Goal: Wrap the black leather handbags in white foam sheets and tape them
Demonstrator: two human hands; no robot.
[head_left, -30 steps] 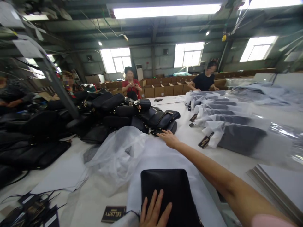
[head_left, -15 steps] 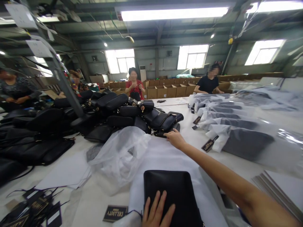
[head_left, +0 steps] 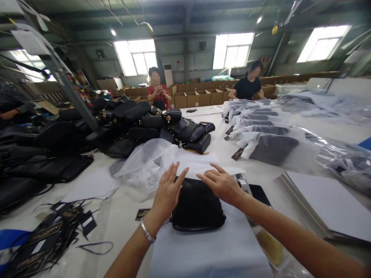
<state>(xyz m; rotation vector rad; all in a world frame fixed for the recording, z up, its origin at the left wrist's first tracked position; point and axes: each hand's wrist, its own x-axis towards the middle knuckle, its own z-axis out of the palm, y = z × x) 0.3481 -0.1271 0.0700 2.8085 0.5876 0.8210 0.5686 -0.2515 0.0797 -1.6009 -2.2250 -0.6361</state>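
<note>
A black bag point(head_left: 198, 206) lies on white tissue paper point(head_left: 208, 251) in front of me. My left hand point(head_left: 169, 189) is at the bag's upper left corner, fingers spread and pointing away from me. My right hand point(head_left: 222, 183) is at the upper right corner, its fingers apart and reaching over the far edge. Neither hand is closed on anything. A dark tag with gold lettering point(head_left: 142, 214) sticks out to the left of the bag, partly behind my left wrist.
Black bags point(head_left: 136, 116) are heaped at the back left. Crumpled clear plastic point(head_left: 145, 162) lies before them. Loose tags point(head_left: 49, 239) are at the lower left. Wrapped bags point(head_left: 272, 146) and stacked grey boards point(head_left: 324, 200) stand right. Two people are beyond the table.
My right hand has come back from the bag pile to the black bag. My left hand has moved to the bag's far left corner. The view has shifted downward.
</note>
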